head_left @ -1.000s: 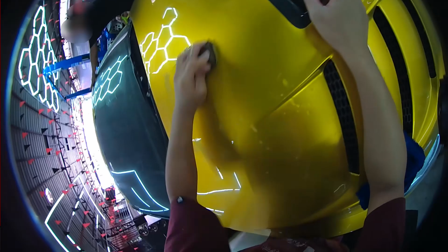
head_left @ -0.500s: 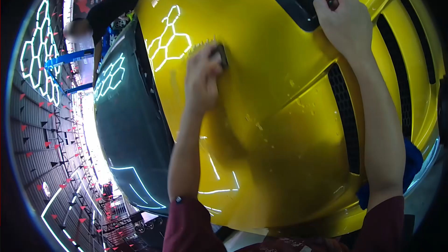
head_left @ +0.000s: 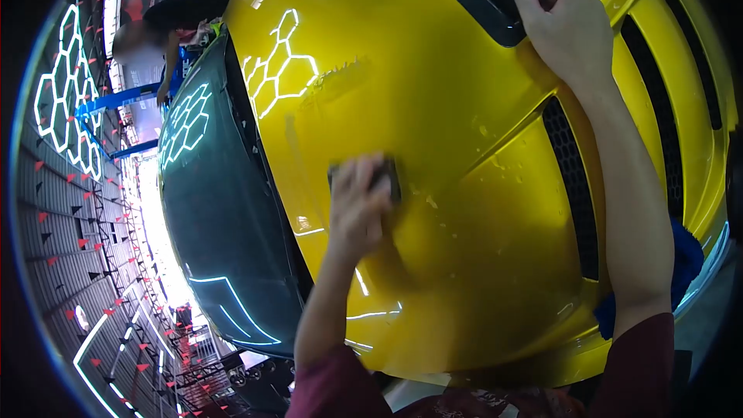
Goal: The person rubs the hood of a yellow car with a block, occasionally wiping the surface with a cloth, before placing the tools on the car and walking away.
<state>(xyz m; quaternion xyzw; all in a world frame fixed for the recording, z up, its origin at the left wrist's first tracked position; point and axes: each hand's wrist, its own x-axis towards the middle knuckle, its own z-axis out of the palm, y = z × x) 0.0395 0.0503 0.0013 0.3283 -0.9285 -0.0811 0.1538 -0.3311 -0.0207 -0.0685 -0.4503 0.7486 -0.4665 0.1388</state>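
- At far left, I saw a person in dark clothing [head_left: 190, 14], the head blurred, beside a dark, curved glass panel [head_left: 220, 201].
- A rough, wrinkled streak [head_left: 337, 77] lay uncovered where the left hand had been half a second earlier.
- My left hand [head_left: 357, 205] had come down the glossy yellow car bonnet [head_left: 480, 255], fingers clamped on a dark, flat-edged block [head_left: 394, 179]; blur hid its contact with the paint.
- My right hand [head_left: 563, 31] stayed by the glossy black panel [head_left: 491, 8], fingers curled together; I couldn't tell whether they pinched anything.
- The right forearm partly hid a blue cloth [head_left: 687, 263].
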